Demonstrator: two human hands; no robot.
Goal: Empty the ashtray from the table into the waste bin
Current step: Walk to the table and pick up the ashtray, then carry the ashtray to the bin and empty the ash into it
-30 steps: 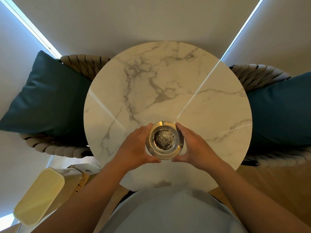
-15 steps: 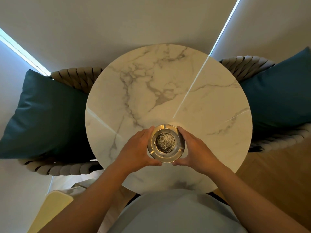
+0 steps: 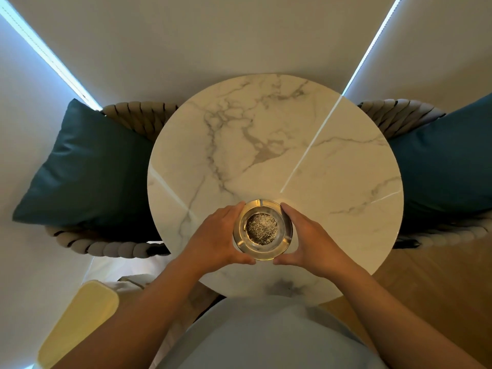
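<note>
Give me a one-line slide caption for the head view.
Left hand and right hand cup a metal ashtray holding grey ash at the near edge of a round marble table.

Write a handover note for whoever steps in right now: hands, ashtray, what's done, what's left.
Left hand: cupped on the ashtray's left side.
Right hand: cupped on its right side.
Ashtray: metal, upright, full of ash, over the near part of the marble table; whether it is lifted cannot be told.
Done: ashtray gripped with both hands.
Left: carry it level to the waste bin, probably the yellow-lidded one at lower left, tip out the ash.
</note>
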